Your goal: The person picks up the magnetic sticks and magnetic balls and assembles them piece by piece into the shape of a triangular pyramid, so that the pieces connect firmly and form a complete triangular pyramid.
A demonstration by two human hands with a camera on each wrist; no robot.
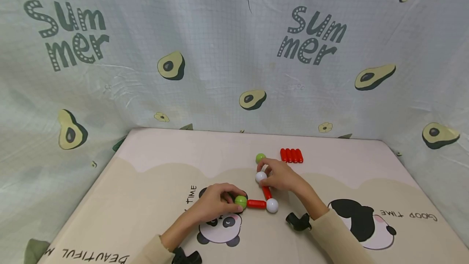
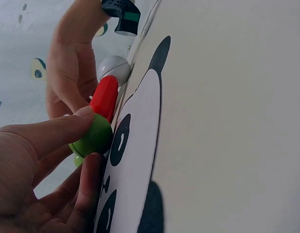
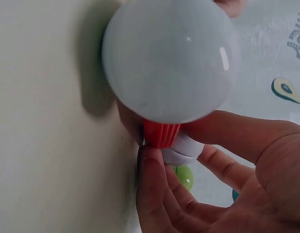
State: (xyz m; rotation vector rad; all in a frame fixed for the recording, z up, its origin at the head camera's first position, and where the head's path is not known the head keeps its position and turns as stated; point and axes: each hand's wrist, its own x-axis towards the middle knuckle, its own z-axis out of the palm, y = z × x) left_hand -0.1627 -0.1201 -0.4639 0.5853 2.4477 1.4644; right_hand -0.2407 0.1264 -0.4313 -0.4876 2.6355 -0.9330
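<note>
In the head view a bent chain of balls and red rods lies on the table. My left hand (image 1: 219, 201) pinches the green ball (image 1: 240, 202) at its left end between thumb and fingers. From that ball a red rod (image 1: 256, 204) runs to a white ball (image 1: 272, 205) at the corner. A second red rod (image 1: 267, 192) leads away from the corner to another white ball (image 1: 261, 177), which my right hand (image 1: 281, 175) grips with thumb and fingers. Up close, the right wrist view has the corner white ball (image 3: 169, 58) partly covering the rod (image 3: 161, 134).
Beyond my right hand sits a loose green ball (image 1: 260, 157). Several red rods (image 1: 291, 155) lie side by side to its right. Black wrist cameras (image 1: 298, 221) are worn on both wrists. A printed cloth (image 1: 220, 105) hangs behind the table's far edge.
</note>
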